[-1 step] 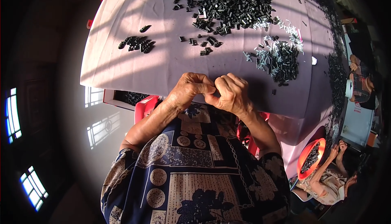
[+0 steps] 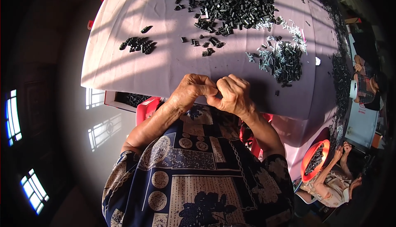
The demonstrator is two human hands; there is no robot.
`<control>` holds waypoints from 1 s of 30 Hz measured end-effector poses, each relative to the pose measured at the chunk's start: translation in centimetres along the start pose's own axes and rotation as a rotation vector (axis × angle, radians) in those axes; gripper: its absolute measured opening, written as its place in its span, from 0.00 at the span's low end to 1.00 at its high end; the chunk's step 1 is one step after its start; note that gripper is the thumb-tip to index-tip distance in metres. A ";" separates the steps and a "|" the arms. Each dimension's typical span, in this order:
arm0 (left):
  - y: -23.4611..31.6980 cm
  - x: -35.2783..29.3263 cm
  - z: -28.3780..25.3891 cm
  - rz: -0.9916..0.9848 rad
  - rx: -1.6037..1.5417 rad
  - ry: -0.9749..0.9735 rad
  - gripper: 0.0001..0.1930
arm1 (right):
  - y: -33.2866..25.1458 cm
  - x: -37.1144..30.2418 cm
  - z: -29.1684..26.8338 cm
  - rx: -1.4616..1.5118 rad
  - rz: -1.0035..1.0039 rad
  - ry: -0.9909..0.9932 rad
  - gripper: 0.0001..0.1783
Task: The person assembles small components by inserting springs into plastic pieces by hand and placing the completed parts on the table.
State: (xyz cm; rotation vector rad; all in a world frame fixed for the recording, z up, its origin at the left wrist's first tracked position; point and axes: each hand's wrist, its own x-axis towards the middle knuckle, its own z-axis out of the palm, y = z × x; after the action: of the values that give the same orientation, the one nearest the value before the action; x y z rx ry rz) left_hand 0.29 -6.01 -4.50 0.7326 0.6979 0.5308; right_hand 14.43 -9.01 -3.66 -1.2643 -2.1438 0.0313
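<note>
Sunlight and barred shadows fall across a table (image 2: 165, 68) under a pale pink cloth, where a broad heap of black parts (image 2: 225, 4) covers the middle of the far side. Loose black parts (image 2: 212, 42) trail from it toward the near edge, lying between the heap and the worker's hands. A smaller pile of black parts (image 2: 138, 44) sits toward the left edge, a single black piece (image 2: 146, 29) just beyond it. To the right rests a mound of silvery, screw-like pieces (image 2: 284, 60), with paler pieces (image 2: 295, 31) scattered behind and a small dark piece (image 2: 277, 93) nearer the front. A long dark spread of parts (image 2: 341, 86) runs down the far right side. Below the near left corner, an open box (image 2: 109, 99) of black parts stands beside a red chair (image 2: 144, 110). At lower right, a co-worker (image 2: 330, 192) sits by an orange basin (image 2: 306, 171) of black parts; another person (image 2: 365, 86) is farther up the same side. At the middle of the near edge, the worker's left hand (image 2: 194, 90) and right hand (image 2: 233, 95) meet, thumbs close together and fingers curled in with narrow gaps. Whether they pinch a part cannot be told; the fingers hide it.
</note>
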 end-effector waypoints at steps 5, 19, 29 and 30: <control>0.1 0.3 0.3 -0.027 0.055 -0.012 0.02 | 0.3 -0.6 0.4 0.078 0.000 0.033 0.13; 1.3 -0.6 0.3 0.076 0.133 0.128 0.03 | 9.4 2.0 -5.6 -0.172 0.447 0.077 0.05; 4.2 -6.9 -6.0 0.379 0.558 0.509 0.07 | 5.5 4.7 -5.1 -0.225 0.405 -0.100 0.03; 4.6 -7.5 -6.6 0.396 0.608 0.551 0.07 | 4.5 5.2 -5.2 -0.212 0.511 -0.146 0.04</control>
State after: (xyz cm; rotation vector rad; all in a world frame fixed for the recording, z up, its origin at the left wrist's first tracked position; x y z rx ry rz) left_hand -10.32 -5.28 -1.78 1.3314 1.2675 0.9161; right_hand 18.98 -3.93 1.63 -1.9618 -1.9218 0.1166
